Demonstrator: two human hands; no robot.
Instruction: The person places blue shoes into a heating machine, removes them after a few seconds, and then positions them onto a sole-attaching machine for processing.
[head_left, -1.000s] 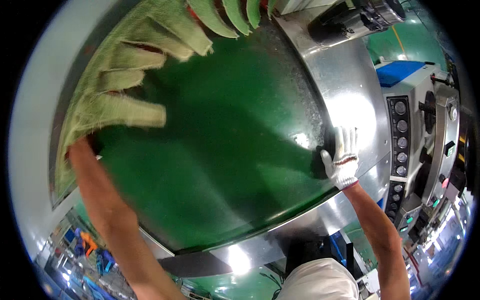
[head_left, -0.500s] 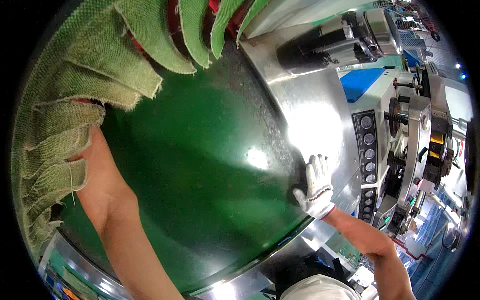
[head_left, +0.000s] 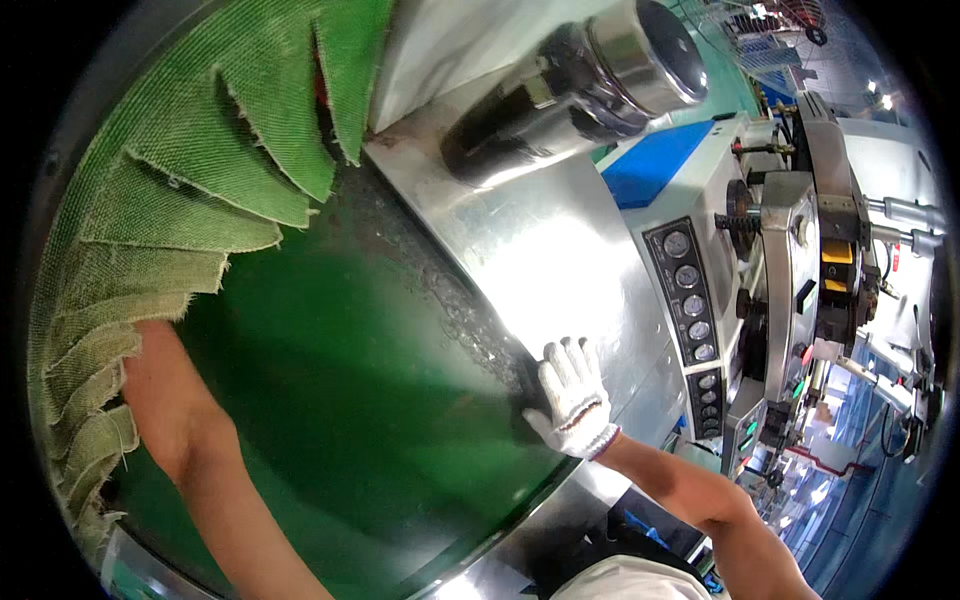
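My left forearm (head_left: 225,490) reaches up under a hanging row of frayed green fabric flaps (head_left: 185,205). The flaps hide my left hand, so its fingers and anything in them do not show. On the right, my right hand (head_left: 572,395), in a white knit glove, has its fingers stretched out and the thumb apart. It lies against the edge of a shiny metal plate (head_left: 630,375), where the plate meets a smooth green surface (head_left: 330,420). Nothing shows in its grip.
A polished steel cylinder (head_left: 560,110) lies slanted on the metal at the top. To its right stands a white machine with a column of round dials (head_left: 692,290) and a blue panel (head_left: 655,165). Metal clamps and rods (head_left: 790,270) stick out beyond. White fabric (head_left: 630,580) shows at the bottom.
The view has shifted, so the metal plate, cylinder and machine sit further left. My right hand stays flat at the plate's edge. My left forearm remains under the flaps.
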